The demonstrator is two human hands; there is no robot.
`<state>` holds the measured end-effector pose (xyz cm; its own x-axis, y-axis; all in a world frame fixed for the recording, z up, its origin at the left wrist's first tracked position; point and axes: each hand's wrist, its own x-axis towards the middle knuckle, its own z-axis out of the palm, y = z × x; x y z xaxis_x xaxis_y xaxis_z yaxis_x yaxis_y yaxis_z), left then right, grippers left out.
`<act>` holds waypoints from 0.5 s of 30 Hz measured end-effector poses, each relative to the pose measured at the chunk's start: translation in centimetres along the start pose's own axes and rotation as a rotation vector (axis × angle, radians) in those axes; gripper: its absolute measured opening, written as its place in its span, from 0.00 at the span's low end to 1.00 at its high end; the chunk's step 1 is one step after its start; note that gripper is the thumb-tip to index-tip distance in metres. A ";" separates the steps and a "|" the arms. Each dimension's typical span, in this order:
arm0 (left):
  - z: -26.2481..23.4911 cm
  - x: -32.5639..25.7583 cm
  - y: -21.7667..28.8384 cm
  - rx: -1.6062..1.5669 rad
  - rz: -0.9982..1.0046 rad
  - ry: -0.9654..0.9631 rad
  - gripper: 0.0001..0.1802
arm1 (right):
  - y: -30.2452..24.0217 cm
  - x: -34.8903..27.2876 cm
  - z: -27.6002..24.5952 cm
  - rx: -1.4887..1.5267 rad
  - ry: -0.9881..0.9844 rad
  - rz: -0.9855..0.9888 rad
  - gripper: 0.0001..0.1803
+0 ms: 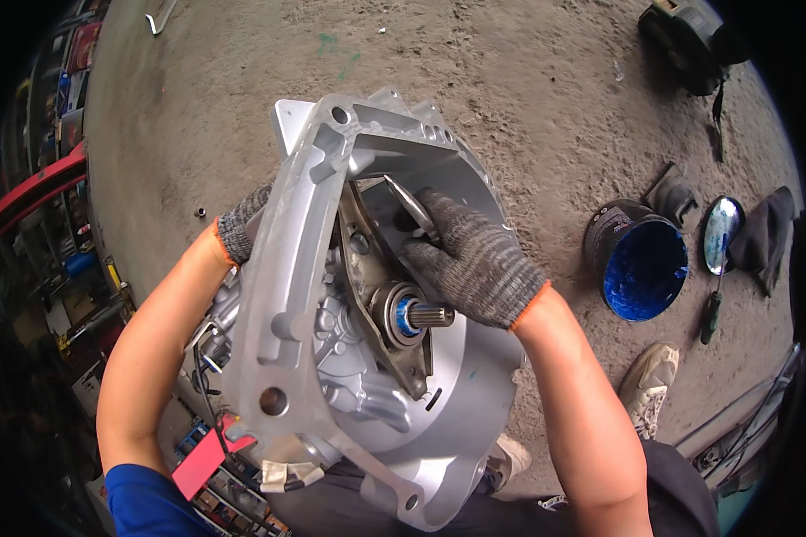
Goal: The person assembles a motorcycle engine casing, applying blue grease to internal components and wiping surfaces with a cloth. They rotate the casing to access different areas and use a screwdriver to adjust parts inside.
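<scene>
Nearest the lens stands a cast aluminium bell housing (367,358) of a gearbox, its open mouth turned up toward the camera, a splined input shaft (425,315) with a blue-ringed bearing poking from its middle and a dull metal release fork (376,295) lying across the inside. Reaching into the housing, the right hand (470,259) in a grey knit glove has its fingers curled shut on a pair of pliers (412,210), whose tips point up and left over the fork's upper end. On the housing's outer rim the gloved left hand (242,228) is mostly hidden behind the flange – how far its fingers close cannot be told. Underneath is a rough, stained concrete floor (475,80); cluttered shelves (54,179) line the left edge. Right of the housing sits 1 open black tub (640,259) with blue grease coating its inside – beside it lie a round lid (722,234), a green-handled screwdriver (710,315) and a dark rag (770,234). A pale shoe (649,380) shows by the right forearm.
</scene>
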<state>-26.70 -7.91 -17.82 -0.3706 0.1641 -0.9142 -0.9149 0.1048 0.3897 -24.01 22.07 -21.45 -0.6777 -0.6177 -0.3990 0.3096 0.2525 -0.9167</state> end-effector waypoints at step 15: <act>0.0 1.1 0.9 -0.051 0.028 0.043 0.15 | -3.8 -4.3 -5.2 -0.322 -0.061 -0.178 0.16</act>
<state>-27.96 -7.63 -18.44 -0.4016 0.1242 -0.9074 -0.9107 0.0506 0.4100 -25.72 27.62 -16.32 -0.6577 -0.7141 -0.2398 -0.0418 0.3524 -0.9349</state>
